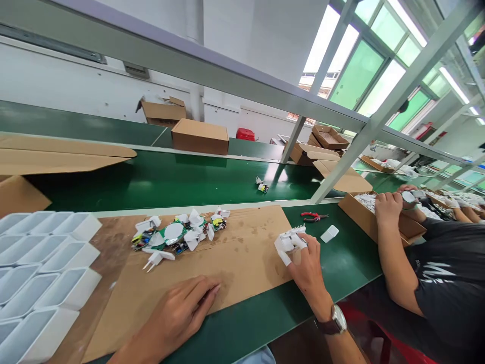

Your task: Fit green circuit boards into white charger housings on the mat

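My left hand (pixel 182 308) rests on the cardboard sheet (pixel 242 273), its fingers closed together and nothing visible in them. At the sheet's right end, my right hand (pixel 308 265) grips white plastic parts (pixel 287 244) between thumb and fingers; some of them lie partly hidden behind the fingers. A pile of white plastic pieces and green circuit boards (pixel 174 233) lies on the left half of the sheet. In front of that pile lies a white two-pin plug (pixel 156 258). Beyond my right hand are red-handled pliers (pixel 313 217) and a small white plastic case (pixel 329 233).
White plastic trays (pixel 56 296) stand in rows at the left. A small circuit assembly (pixel 262 186) lies on the green belt (pixel 182 182) behind. A closed cardboard box (pixel 200 136) stands farther back. At right, a co-worker's hands (pixel 390 210) work over an open box (pixel 356 215).
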Motion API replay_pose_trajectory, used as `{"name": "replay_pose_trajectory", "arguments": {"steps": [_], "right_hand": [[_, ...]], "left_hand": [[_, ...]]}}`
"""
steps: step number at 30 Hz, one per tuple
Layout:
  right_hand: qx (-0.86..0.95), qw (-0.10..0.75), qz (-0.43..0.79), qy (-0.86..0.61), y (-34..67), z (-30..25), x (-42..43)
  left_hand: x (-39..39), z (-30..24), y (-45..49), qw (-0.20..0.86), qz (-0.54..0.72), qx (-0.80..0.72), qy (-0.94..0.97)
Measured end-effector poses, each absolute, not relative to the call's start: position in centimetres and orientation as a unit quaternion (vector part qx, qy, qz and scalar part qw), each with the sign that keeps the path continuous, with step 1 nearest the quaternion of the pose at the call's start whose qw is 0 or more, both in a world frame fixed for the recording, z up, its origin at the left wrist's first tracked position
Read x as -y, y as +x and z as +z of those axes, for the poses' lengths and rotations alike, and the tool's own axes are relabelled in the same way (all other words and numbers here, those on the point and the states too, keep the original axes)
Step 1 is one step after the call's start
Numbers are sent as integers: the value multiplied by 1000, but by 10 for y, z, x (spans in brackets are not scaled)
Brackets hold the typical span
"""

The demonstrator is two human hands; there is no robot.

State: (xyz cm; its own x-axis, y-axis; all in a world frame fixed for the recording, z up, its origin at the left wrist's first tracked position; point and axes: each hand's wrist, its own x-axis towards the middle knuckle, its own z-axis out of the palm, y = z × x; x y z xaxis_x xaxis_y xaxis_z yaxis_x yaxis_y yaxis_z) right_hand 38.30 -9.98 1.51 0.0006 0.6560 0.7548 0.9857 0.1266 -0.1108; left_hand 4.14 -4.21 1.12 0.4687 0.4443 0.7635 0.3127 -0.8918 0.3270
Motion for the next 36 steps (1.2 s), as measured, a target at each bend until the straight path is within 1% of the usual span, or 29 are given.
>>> {"name": "replay_pose_trajectory", "arguments": {"steps": [3, 7, 9, 13, 15, 18, 22, 26, 32, 34, 36], "right_hand": [[685, 371, -258, -571, 359, 37, 102], [765, 378, -176, -492, 322, 48, 80], [806, 347, -131, -461, 306, 42, 55], [858, 250, -72, -443, 284, 20, -7], [869, 228, -56, -436, 278, 6, -35], [877, 221, -41, -426, 275, -15, -69], [878, 243, -38, -411, 280, -33, -90], [856, 301, -47, -417, 280, -30, -88], [817, 386, -76, -421, 267, 11, -65], [814, 399, -70, -417, 268, 26, -55], [821, 392, -62, -410, 270, 37, -42]], "left_hand": [[43, 16, 44, 85, 460, -224, 855], [41, 17, 47, 95, 448, -225, 860], [41, 19, 46, 84, 445, -232, 861], [49, 32, 36, 26, 433, -244, 868], [55, 43, 23, -1, 417, -252, 873], [64, 60, -5, -35, 398, -290, 870], [75, 76, -48, -86, 393, -347, 847], [79, 79, -73, -116, 382, -389, 830], [77, 71, -58, -87, 389, -366, 841], [76, 70, -49, -68, 382, -351, 852], [75, 71, -42, -50, 370, -341, 863]]}}
